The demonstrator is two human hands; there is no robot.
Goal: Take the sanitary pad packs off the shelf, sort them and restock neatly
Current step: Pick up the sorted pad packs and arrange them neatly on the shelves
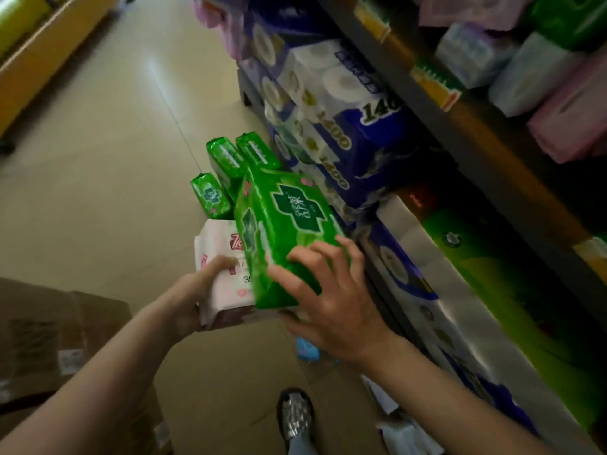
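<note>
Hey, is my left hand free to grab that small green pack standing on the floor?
Probably not yet: the left hand holds the white-and-pink pad pack. The small green pack stands unobstructed on the floor just beyond.

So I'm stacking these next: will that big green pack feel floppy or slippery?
The green pack probably gives a little: its film creases near the right hand. The glossy wrap looks slippery. It is likely light, as the hands carry it atop a pink pack.

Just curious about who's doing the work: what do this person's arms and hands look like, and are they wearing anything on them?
Both forearms are bare, with no sleeves in view. The left hand and right hand wear no gloves, and no rings, watch or bracelet show.
</note>
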